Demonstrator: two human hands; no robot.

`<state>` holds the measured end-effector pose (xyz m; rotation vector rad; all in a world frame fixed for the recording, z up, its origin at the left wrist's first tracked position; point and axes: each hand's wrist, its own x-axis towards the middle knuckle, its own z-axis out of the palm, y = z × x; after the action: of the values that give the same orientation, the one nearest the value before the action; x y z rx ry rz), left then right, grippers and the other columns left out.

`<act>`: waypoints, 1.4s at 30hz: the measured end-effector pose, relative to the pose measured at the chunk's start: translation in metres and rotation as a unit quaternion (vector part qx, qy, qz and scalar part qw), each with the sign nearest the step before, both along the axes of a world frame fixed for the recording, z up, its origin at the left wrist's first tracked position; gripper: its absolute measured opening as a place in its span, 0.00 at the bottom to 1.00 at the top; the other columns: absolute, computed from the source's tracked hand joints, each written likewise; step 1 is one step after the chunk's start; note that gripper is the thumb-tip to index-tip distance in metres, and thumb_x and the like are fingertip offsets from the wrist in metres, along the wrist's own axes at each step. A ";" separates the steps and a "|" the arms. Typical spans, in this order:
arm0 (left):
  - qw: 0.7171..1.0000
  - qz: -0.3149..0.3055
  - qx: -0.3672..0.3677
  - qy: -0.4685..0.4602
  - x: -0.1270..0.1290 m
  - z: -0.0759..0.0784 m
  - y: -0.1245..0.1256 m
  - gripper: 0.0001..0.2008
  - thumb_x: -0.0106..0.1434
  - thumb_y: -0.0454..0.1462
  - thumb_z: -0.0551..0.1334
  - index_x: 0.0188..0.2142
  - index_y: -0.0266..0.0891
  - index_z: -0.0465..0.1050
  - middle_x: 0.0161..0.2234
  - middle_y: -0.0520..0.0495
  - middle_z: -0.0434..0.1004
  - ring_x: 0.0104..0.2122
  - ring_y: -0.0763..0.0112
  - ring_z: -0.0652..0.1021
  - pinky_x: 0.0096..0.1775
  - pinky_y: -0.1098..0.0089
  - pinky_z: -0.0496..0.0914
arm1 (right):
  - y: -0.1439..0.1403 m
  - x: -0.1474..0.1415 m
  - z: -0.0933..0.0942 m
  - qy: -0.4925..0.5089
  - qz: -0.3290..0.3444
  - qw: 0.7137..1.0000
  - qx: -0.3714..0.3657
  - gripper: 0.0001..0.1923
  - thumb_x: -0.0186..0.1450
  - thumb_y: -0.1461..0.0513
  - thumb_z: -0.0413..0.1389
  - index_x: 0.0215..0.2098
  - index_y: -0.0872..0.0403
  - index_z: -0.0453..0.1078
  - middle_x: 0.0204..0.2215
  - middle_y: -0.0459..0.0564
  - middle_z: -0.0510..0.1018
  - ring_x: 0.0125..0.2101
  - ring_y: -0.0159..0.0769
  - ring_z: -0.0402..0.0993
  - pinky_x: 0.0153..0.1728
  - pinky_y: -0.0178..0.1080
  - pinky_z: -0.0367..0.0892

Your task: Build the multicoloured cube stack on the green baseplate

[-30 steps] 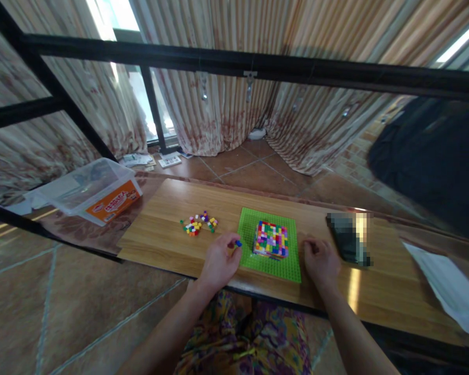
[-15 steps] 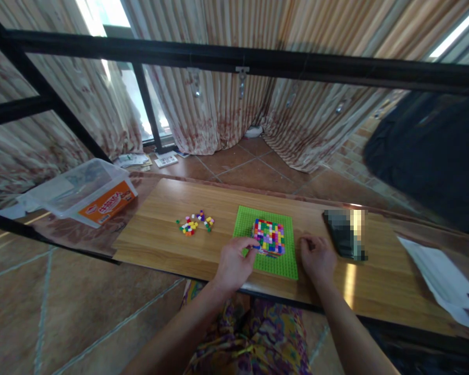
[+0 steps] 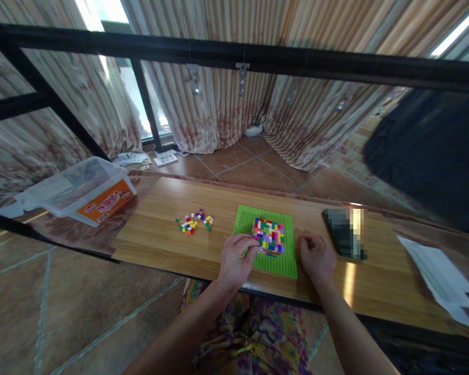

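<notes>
A low block built of many coloured toy bricks (image 3: 269,234) stands on a green studded baseplate (image 3: 275,266). At the block's near left corner is my left hand (image 3: 236,260), thumb and forefinger pinched together. Whatever lies between those fingertips is too small to make out. My right hand (image 3: 318,259) rests on the table just right of the baseplate, its fingers curled in. The inside of that hand is hidden. Loose small bricks (image 3: 188,225) in several colours lie scattered to the left of the baseplate.
All this sits on a wooden tabletop (image 3: 152,245). A clear plastic box with an orange label (image 3: 108,200) stands beyond its left end. Right of my right hand lies a dark flat object (image 3: 338,234), partly pixelated. White paper (image 3: 440,278) is at the far right. A black bar (image 3: 219,52) crosses above.
My left hand stays at the block's corner, its fingertips shifted very slightly. My right hand keeps its place. The whole view has tilted a little.
</notes>
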<state>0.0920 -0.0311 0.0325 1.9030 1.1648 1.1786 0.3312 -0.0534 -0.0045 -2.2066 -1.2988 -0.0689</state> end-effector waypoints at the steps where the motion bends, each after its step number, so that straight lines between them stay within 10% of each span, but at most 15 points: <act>1: 1.000 0.009 -0.001 -0.014 0.001 -0.003 0.000 0.04 0.59 0.35 0.63 0.33 0.44 0.77 0.36 0.47 0.77 0.40 0.67 0.75 0.45 0.64 0.69 | 0.000 0.000 0.000 0.001 0.001 1.000 0.000 0.18 0.61 0.54 0.46 0.34 0.54 0.75 0.32 0.51 0.73 0.28 0.33 0.64 0.29 0.36 0.54; 24: 0.991 -0.011 -0.034 -0.126 0.010 -0.024 0.008 0.04 0.56 0.34 0.65 0.33 0.43 0.78 0.36 0.47 0.74 0.40 0.69 0.74 0.44 0.66 0.69 | -0.001 -0.001 0.001 -0.010 0.003 1.000 0.004 0.18 0.61 0.54 0.46 0.34 0.55 0.75 0.31 0.52 0.73 0.28 0.33 0.64 0.28 0.35 0.53; 42: 0.995 -0.010 0.091 0.024 0.002 -0.015 0.005 0.05 0.60 0.36 0.62 0.36 0.44 0.76 0.35 0.49 0.75 0.39 0.68 0.73 0.45 0.64 0.64 | -0.001 0.001 -0.001 -0.001 -0.005 1.000 -0.018 0.17 0.62 0.55 0.47 0.36 0.53 0.75 0.33 0.50 0.73 0.28 0.31 0.63 0.28 0.35 0.52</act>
<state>0.0936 -0.0261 0.0179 2.0841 1.0923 1.2720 0.3321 -0.0540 -0.0055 -2.2446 -1.2998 -0.0524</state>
